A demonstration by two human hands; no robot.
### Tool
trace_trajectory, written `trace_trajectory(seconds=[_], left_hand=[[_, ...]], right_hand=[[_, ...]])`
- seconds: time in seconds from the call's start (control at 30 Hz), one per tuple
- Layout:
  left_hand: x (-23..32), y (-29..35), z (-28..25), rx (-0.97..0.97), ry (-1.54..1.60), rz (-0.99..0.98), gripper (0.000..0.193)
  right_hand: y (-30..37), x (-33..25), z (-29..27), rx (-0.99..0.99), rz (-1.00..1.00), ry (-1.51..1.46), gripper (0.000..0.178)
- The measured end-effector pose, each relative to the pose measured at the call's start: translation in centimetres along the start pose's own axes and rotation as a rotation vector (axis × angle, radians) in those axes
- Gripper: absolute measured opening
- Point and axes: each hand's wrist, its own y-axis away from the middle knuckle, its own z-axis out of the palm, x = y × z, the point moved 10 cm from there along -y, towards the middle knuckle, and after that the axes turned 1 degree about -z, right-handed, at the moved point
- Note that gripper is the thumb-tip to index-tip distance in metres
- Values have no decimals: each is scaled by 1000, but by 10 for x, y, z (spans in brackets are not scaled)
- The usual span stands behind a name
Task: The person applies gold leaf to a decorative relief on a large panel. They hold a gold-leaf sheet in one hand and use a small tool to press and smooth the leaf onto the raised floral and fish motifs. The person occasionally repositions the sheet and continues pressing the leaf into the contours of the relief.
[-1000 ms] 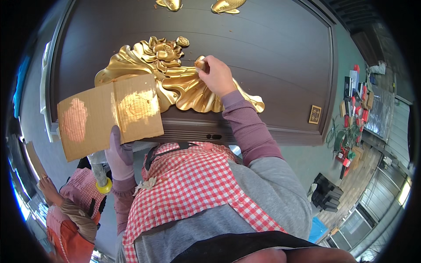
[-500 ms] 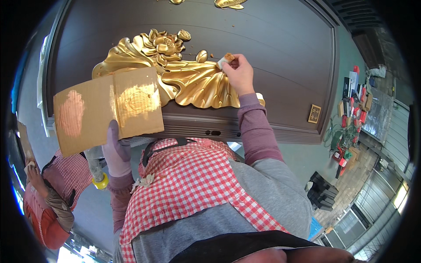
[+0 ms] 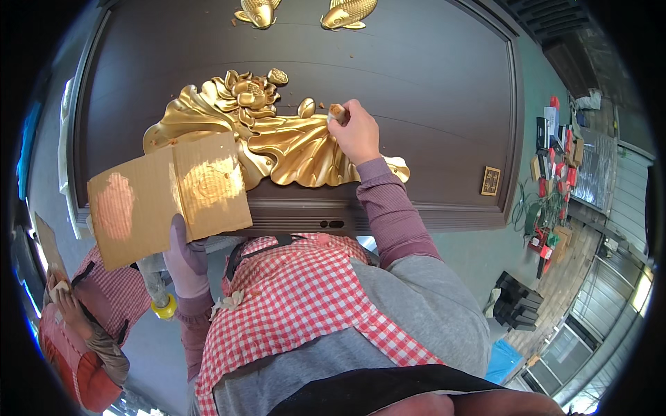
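My gloved left hand (image 3: 187, 258) holds a folded piece of cardboard (image 3: 142, 211) by its lower edge, thumb on top. The cardboard carries a coppery patch and a gold patch of paint. My bare right hand (image 3: 359, 135) pinches a small pale wad (image 3: 336, 113), perhaps sponge or cloth, stained gold-brown at its end. The wad is at the upper edge of a gold lotus-leaf relief (image 3: 298, 149) on a dark brown panel (image 3: 437, 104). A gold lotus flower (image 3: 251, 93) and a bud (image 3: 306, 107) adjoin the leaf. The cardboard covers part of the leaf's left side.
Two gold carp reliefs (image 3: 349, 12) lie at the panel's far side, with crumbs scattered about. A small gold plaque (image 3: 490, 181) sits at right. Tools and boxes (image 3: 551, 163) crowd the floor beyond. Another person's hand (image 3: 69, 305) works at far left.
The view has shifted, so the panel appears lower and more of the carp shows. My right hand has moved slightly left along the leaf's edge. My left hand still holds the cardboard.
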Motion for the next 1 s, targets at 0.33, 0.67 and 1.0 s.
trace_trajectory(seconds=[0.33, 0.67, 1.0], left_hand=[[-12, 4, 13, -18, 88, 7, 52], [10, -5, -6, 10, -26, -17, 50], [4, 2, -6, 4, 4, -58, 49]], right_hand=[[6, 3, -10, -2, 0, 17, 32], [20, 41, -43, 78, 181, -649, 31], [13, 15, -10, -19, -42, -374, 27]])
